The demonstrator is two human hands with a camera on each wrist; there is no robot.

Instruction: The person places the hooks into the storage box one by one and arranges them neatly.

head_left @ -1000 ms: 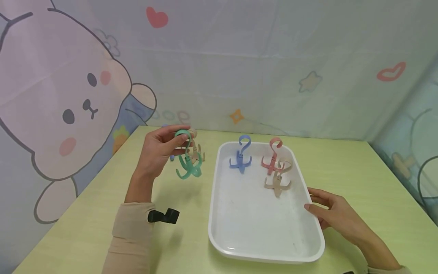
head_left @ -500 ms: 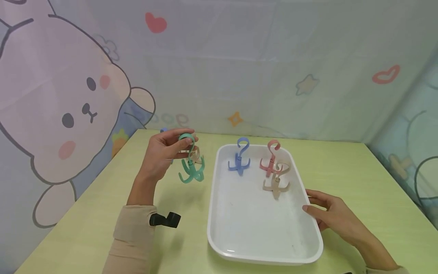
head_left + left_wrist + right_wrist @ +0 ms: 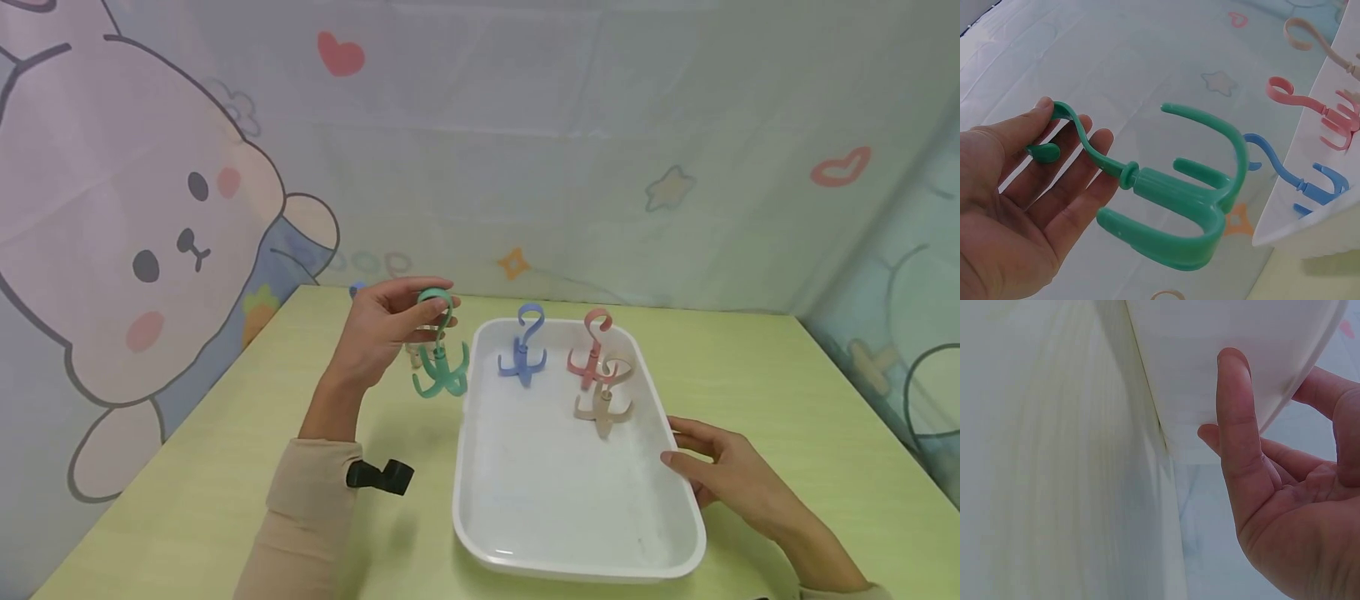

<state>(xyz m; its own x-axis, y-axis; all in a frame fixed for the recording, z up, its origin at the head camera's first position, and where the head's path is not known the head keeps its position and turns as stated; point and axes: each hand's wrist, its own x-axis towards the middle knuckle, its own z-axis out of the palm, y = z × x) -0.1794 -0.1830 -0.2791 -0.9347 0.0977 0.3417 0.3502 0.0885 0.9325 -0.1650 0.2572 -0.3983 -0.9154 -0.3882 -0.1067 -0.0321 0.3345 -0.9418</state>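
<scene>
My left hand holds a green four-prong hanging hook by its curved top, pinched between thumb and fingers. The hook hangs upright in the air beside the tray's left rim, its prongs lowest; the left wrist view shows its whole body. To the right is a white tray. Inside at its far end stand a blue hook, a pink hook and a beige hook. My right hand grips the tray's right side, thumb at the rim and fingers against the outer wall.
Behind my left hand, another beige hook and the top of a blue one show, mostly hidden. The pale green table ends at a cartoon-printed cloth at the back. A black strap mount sticks out from my left wrist.
My left hand has moved right with the green hook, from above the table to the tray's left rim. The right hand keeps its grip on the tray.
</scene>
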